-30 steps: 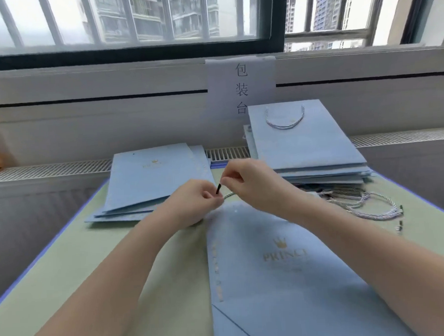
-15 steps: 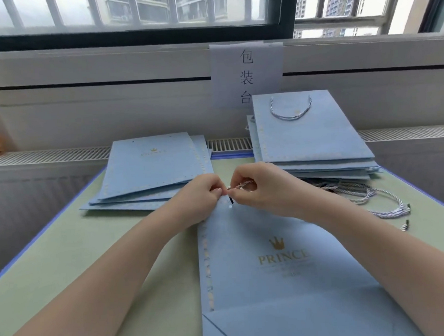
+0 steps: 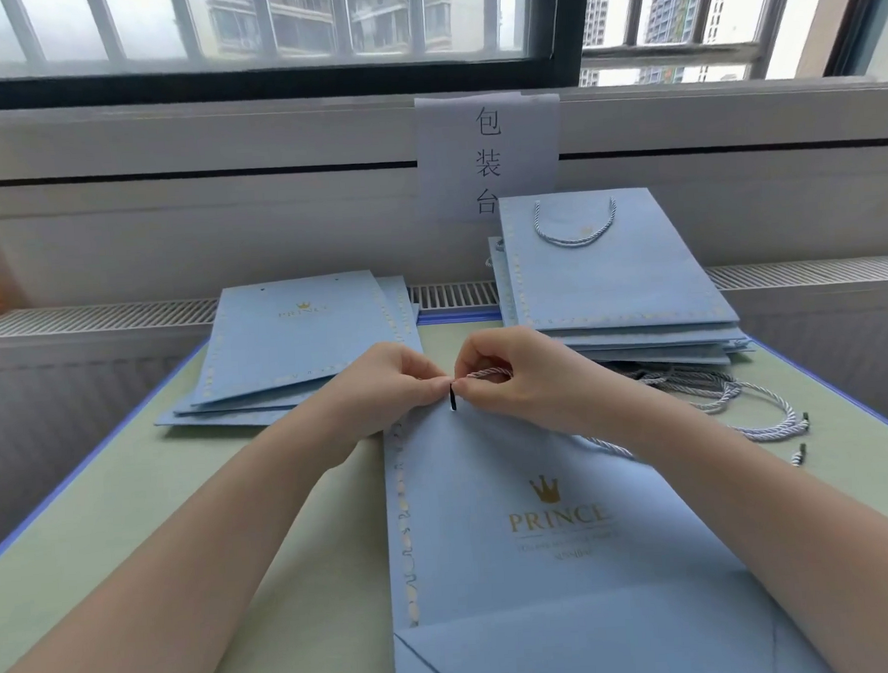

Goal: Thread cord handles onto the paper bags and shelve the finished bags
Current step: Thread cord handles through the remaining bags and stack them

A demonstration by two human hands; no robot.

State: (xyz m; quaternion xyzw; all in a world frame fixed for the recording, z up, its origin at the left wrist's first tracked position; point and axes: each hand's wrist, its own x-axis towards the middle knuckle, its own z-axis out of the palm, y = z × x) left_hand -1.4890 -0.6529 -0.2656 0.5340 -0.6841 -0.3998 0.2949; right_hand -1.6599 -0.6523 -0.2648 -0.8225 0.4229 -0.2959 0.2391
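Observation:
A flat light-blue paper bag (image 3: 535,537) with a gold crown and PRINCE print lies in front of me on the green table. My right hand (image 3: 516,379) pinches a white-and-blue twisted cord (image 3: 490,374) just behind its black tip (image 3: 453,401), which points down at the bag's top edge. My left hand (image 3: 388,385) pinches the bag's top edge right beside that tip. The cord trails under my right wrist across the bag.
A stack of blue bags without handles (image 3: 298,344) lies at the back left. A stack of bags with cord handles (image 3: 613,276) sits at the back right. Loose cords (image 3: 733,403) lie right of my hands. A paper sign (image 3: 489,154) hangs on the wall.
The cord's black tip has swung from pointing up to pointing down at the bag's top edge. Both hands have stayed close together over it.

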